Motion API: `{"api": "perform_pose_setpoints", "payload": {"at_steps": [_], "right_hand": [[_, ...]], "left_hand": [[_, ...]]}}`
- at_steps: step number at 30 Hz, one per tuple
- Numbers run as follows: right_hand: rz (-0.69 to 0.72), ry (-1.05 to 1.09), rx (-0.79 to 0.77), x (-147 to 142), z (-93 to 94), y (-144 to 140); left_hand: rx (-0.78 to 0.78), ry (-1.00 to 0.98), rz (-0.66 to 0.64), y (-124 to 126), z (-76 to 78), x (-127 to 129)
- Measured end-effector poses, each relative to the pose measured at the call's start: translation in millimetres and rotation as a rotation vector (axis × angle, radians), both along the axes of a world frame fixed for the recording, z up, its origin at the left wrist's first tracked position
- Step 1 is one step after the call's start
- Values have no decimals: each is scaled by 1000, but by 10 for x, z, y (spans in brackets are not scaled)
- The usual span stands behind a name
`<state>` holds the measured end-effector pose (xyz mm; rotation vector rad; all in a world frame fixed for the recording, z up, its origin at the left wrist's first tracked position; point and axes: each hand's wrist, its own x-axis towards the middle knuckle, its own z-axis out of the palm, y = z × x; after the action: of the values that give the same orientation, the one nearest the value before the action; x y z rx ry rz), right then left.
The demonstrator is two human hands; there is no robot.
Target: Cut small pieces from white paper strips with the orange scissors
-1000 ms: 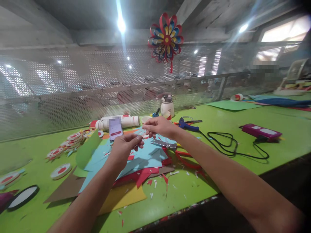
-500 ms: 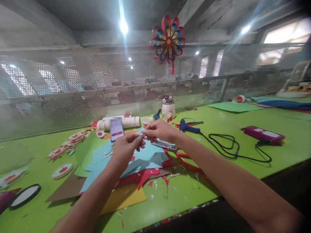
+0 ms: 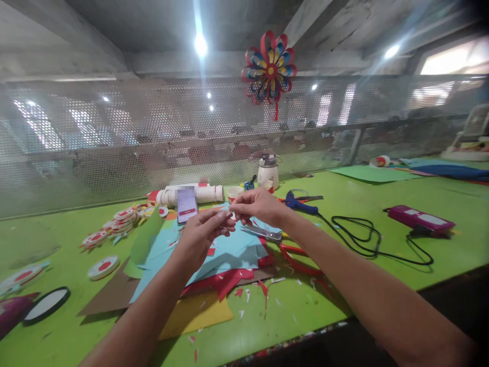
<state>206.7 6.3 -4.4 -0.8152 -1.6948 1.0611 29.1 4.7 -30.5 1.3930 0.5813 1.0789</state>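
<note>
My left hand [image 3: 202,235] and my right hand [image 3: 256,206] meet above a pile of coloured paper, fingertips pinched close together. Something small and whitish shows between them, too small to name. Beneath lie light blue sheets [image 3: 225,262], with red, brown and yellow paper under those. Just below my right hand rest scissors with orange handles [image 3: 300,259], their metal blades on the blue paper. A phone [image 3: 187,206] with a lit screen leans behind my left hand. Beyond my right hand sits a white paper cup [image 3: 234,193].
White cup stacks [image 3: 210,193] and a bottle [image 3: 268,173] stand at the back. Round red-and-white pieces [image 3: 104,267] lie left. On the right are a blue glue gun [image 3: 301,205], its black cord and a purple box [image 3: 419,220]. Paper scraps litter the front edge.
The view has shifted slightly, so everything sits a little to the right. Both hands stay pinched together, with only small movements of the fingers.
</note>
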Motion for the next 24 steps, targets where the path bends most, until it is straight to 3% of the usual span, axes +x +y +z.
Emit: {"api": "perform_pose_setpoints", "payload": {"at_steps": [4,9,14,24], "right_hand": [[55,68,-42,55,-9,29],[205,111,-117,117,2,22],[307,140,-165,106,50,-50],[362,170,-203,87,40,-57]], "left_hand": [[-24,-72,-91,-7,18,-11],[123,-45,-81,-62,25,11],[169,-17,-87,-88,21,5],[178,-4,-127,-58,7,-14]]}}
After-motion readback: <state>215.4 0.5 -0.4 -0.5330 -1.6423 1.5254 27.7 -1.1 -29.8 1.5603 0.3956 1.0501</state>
